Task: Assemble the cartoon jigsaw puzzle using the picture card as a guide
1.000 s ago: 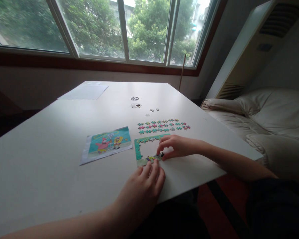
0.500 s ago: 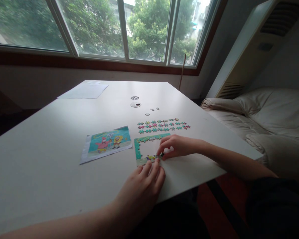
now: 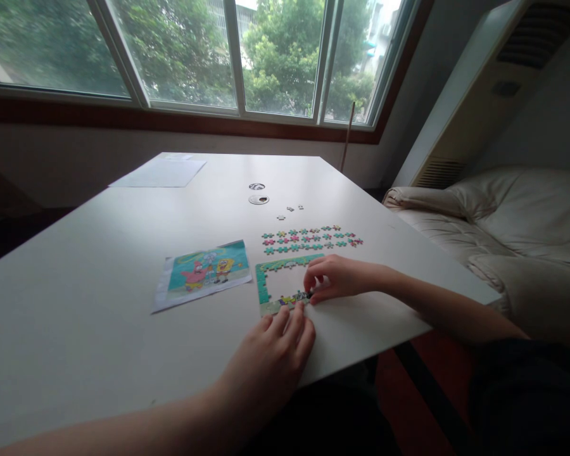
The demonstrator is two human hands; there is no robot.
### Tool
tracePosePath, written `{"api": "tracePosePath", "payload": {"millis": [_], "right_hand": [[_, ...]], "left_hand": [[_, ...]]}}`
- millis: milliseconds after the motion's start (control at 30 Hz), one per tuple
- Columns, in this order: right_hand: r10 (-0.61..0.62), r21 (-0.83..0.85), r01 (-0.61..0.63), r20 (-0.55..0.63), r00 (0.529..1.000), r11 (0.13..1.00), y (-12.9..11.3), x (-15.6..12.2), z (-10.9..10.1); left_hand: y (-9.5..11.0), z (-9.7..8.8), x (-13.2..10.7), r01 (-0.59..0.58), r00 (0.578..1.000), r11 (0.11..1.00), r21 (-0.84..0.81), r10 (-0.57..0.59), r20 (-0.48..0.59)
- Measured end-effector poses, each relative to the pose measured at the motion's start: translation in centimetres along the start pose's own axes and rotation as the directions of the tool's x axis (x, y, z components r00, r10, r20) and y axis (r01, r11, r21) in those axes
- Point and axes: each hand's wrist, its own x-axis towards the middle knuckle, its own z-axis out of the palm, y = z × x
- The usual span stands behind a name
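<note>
A jigsaw puzzle (image 3: 262, 288) lies on the white table with its border joined and some coloured pieces along the bottom edge. Its middle shows the bare backing. My left hand (image 3: 282, 345) lies at the near edge, fingers stretched out and fingertips on the bottom border. My right hand (image 3: 339, 278) reaches in from the right and covers the puzzle's right side. Its thumb and fingers close around a small dark puzzle piece (image 3: 308, 294) at the bottom row. Loose puzzle pieces (image 3: 306, 239) lie in rows just beyond the frame.
Left of the puzzle lies a printed cartoon picture (image 3: 204, 273). Farther back are a few separate pieces (image 3: 280, 218) and two round flat items (image 3: 259, 200). Paper sheets (image 3: 159, 173) lie at the far left. A pale sofa (image 3: 456, 209) stands right of the table (image 3: 99, 304).
My right fingertips have drawn slightly right and up, uncovering more of the bottom row of pieces. My left hand stays almost still.
</note>
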Motion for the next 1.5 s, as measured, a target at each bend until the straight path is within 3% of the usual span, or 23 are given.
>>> {"api": "tracePosePath", "payload": {"millis": [300, 533, 1000, 1500], "right_hand": [[-0.008, 0.007, 0.008, 0.021, 1.000, 1.000, 0.1, 0.1, -0.1], [-0.133, -0.011, 0.133, 0.025, 0.991, 0.991, -0.2, 0.1, -0.1], [-0.069, -0.060, 0.071, 0.037, 0.997, 0.996, 0.4, -0.4, -1.5], [-0.044, 0.001, 0.044, 0.089, 0.995, 0.999, 0.1, -0.2, -0.7]], "left_hand": [[-0.1, -0.1, -0.1, -0.005, 1.000, 1.000, -0.005, 0.005, -0.003], [-0.2, -0.2, 0.1, -0.004, 1.000, 1.000, -0.015, 0.004, 0.000], [0.1, -0.2, -0.1, 0.009, 1.000, 1.000, 0.017, -0.009, -0.030], [-0.7, -0.5, 0.1, 0.011, 0.992, 0.996, -0.085, 0.000, 0.127]]}}
